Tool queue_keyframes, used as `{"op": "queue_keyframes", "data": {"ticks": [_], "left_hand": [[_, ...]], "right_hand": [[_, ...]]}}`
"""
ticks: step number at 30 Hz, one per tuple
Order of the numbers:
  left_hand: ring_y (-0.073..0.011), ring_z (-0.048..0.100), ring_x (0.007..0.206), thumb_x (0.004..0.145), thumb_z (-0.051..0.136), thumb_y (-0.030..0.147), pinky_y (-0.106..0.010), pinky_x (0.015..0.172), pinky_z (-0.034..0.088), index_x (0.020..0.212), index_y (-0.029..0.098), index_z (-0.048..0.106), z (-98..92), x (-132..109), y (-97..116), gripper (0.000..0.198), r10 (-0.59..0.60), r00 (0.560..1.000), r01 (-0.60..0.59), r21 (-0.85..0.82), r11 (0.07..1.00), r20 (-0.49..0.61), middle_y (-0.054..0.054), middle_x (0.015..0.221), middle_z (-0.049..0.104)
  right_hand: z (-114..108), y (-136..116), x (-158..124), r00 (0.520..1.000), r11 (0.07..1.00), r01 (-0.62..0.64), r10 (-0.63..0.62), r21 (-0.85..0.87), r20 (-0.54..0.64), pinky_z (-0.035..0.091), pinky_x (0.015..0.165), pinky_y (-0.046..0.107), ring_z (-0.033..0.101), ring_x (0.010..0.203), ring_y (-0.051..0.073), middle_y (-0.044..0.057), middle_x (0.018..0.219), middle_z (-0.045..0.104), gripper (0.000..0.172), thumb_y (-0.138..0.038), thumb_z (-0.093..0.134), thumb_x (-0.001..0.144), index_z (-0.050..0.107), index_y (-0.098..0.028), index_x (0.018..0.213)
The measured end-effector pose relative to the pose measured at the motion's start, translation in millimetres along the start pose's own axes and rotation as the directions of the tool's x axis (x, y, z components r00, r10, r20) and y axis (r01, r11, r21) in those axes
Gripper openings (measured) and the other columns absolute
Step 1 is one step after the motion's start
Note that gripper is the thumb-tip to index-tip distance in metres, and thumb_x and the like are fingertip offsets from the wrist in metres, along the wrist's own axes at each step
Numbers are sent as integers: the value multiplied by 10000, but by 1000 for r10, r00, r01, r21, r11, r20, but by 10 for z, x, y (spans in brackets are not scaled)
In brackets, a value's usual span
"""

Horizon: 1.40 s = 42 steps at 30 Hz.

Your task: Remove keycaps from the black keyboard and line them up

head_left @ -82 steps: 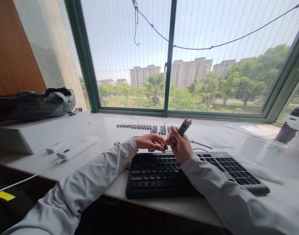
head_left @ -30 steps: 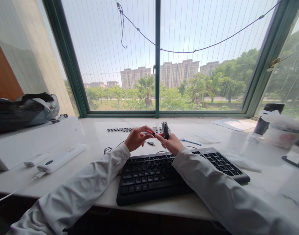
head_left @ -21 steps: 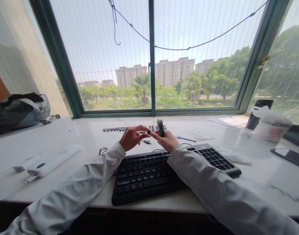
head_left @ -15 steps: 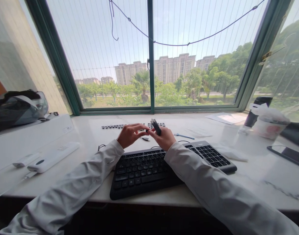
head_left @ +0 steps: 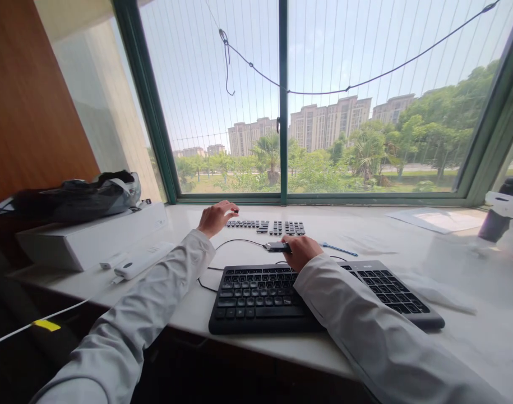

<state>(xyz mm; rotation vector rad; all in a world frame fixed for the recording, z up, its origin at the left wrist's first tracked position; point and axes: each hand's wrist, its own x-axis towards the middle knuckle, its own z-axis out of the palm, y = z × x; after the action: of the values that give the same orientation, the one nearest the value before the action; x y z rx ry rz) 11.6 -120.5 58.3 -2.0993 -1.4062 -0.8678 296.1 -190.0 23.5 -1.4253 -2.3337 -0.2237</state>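
Note:
Between the thumb and fingers of my left hand (head_left: 215,219) is a small black keycap (head_left: 236,211), held just above the left end of the rows of loose keycaps (head_left: 243,224). My right hand (head_left: 303,251) grips a short black keycap puller (head_left: 279,247) whose pale metallic tip points left. That hand is over the back edge of the black keyboard (head_left: 262,326). Some keys are still fitted at the keyboard's left, while its number pad shows bare sockets. My right sleeve covers part of the keyboard's middle.
A black cable (head_left: 239,241) runs behind the keyboard. A blue pen-like stick (head_left: 340,249) and a clear plastic bag (head_left: 443,294) lie to the right. On the left are a white power strip (head_left: 144,262) and a white box (head_left: 88,241) bearing a dark bag (head_left: 79,197).
My hands have parted. The left one has moved left and forward with the keycap, while the right has lowered and turned the keycap puller leftward. The view has swung left.

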Motion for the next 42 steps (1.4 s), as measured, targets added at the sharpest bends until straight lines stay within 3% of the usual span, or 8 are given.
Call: {"op": "queue_keyframes", "data": {"ticks": [3,6,10,14,21,29,35,42], "left_hand": [[-160,599,841,786,589,458,-227,676,405,910,300,673,114,18,-466,217,-147,972,137,68,988,181,40,960,680],[-153,606,832,738,618,475,-224,687,404,907,330,674,252,-27,-800,230,-272,898,235,147,961,347,65,937,688],[-109,615,655,730,602,478,-229,665,408,938,329,668,457,-103,-993,265,-384,788,312,224,923,481,66,971,687],[-87,598,562,731,587,469,-230,650,417,951,326,666,648,-140,-1045,274,-394,761,309,247,919,515,65,993,684],[-100,616,595,737,568,493,-238,693,429,1036,336,649,736,-139,-1103,347,-363,764,255,267,929,534,36,1048,674],[-190,612,905,756,576,404,-265,767,419,1022,356,664,716,-114,-1096,284,-272,808,137,282,949,522,30,966,696],[-206,606,909,760,574,359,-285,766,418,896,319,701,744,-105,-1101,191,-191,839,47,283,958,509,6,969,691],[-201,584,930,804,501,439,-293,785,410,998,304,658,686,-148,-1057,284,-64,891,-69,274,959,449,-5,1047,657]], "right_hand": [[-30,-15,-7,998,998,-23,26,-61,49,418,630,302,638,747,225,87,856,685,248,-314,414,857,605,-218,982],[3,-17,-6,998,998,19,-15,-64,60,423,627,302,641,754,225,85,854,684,243,-308,415,850,603,-221,977],[51,-8,-1,998,998,32,-29,-60,63,421,613,300,641,738,226,80,837,683,229,-285,430,828,612,-222,952],[46,-8,-3,996,998,12,-7,-63,87,421,621,301,639,752,224,80,866,681,238,-286,416,836,613,-227,955],[107,34,15,996,998,14,-8,-60,89,411,612,298,635,748,226,71,847,679,241,-292,441,812,626,-248,960],[117,29,13,994,998,3,4,-67,114,417,637,300,631,768,225,71,864,677,239,-281,436,811,628,-241,948],[134,48,15,992,997,-1,11,-77,124,410,628,288,629,754,215,73,861,674,216,-283,462,804,623,-231,940],[48,-17,-2,992,998,-28,35,-59,123,411,638,298,630,768,223,71,888,682,262,-270,452,797,634,-248,983]]}}
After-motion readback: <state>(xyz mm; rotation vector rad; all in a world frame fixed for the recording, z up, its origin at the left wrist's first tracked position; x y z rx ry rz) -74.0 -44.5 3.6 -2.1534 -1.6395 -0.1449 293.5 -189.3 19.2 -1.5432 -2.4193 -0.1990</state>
